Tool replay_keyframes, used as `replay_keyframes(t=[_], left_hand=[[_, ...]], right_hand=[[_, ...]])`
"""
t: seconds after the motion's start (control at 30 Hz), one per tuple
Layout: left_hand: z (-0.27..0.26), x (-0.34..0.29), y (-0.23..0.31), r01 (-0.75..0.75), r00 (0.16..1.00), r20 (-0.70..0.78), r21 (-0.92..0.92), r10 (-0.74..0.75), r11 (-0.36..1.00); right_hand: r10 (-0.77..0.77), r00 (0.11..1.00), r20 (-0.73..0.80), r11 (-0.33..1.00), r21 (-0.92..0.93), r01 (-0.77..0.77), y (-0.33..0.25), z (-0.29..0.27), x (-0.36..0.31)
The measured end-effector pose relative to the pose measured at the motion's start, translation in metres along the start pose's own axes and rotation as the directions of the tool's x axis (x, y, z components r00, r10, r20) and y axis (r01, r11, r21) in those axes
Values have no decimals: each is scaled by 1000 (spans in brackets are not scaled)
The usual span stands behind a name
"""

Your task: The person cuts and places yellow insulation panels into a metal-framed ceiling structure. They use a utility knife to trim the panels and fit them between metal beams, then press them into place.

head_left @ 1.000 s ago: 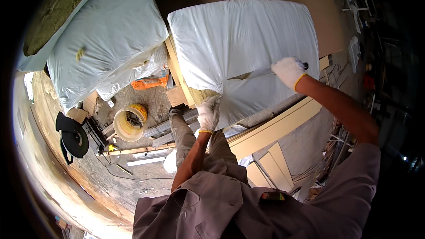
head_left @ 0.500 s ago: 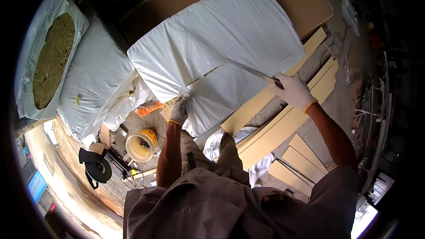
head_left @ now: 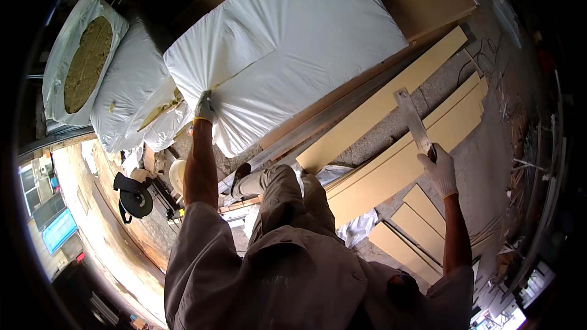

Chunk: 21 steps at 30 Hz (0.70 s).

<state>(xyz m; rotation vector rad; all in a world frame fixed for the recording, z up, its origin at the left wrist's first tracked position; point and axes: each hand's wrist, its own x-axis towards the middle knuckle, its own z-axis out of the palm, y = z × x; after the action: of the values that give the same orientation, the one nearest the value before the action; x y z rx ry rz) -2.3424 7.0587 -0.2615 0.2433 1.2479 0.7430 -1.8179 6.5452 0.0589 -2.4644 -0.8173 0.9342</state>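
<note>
A large pack in white plastic wrap [head_left: 318, 36] lies on a brown board in front of me, with a slit running across its film. At the near left corner of the pack, my left hand [head_left: 205, 109], in a white and grey work glove, is closed on the bunched wrap at the slit's end. My right hand [head_left: 439, 171], in a white glove, grips the dark handle of a long flat-bladed knife [head_left: 413, 119]. The blade points away over the pale boards on the right, apart from the pack. Its end is square with a small hole.
Long pale boards [head_left: 391, 101] lie on the floor to the right, shorter pieces [head_left: 406, 247] nearer me. At left stand another wrapped pack [head_left: 131, 85] and an open bag showing fibrous insulation [head_left: 88, 64]. A black disc-guarded saw [head_left: 134, 198] and a pale bucket [head_left: 177, 175] are below.
The knife has swung off the pack to the right and closer to me. My left hand has pulled the wrap's corner left and away from me. My legs have shifted.
</note>
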Motion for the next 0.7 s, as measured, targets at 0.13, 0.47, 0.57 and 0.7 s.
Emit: replay_keyframes(t=[0.13, 0.47, 0.57, 0.7], left_hand=[[39, 2, -18, -169, 941, -165, 530, 296, 831], [-49, 27, -47, -131, 859, -18, 958, 511, 255], [16, -24, -55, -124, 901, -32, 937, 432, 328], [19, -55, -55, -136, 804, -24, 966, 595, 222]], right_hand=[[39, 996, -82, 998, -55, -44, 65, -9, -28], [-81, 990, 112, 996, -24, 84, -44, 42, 27], [-239, 958, 158, 938, -218, 269, -97, 65, 55], [-433, 846, 310, 714, -454, 532, -198, 115, 100]])
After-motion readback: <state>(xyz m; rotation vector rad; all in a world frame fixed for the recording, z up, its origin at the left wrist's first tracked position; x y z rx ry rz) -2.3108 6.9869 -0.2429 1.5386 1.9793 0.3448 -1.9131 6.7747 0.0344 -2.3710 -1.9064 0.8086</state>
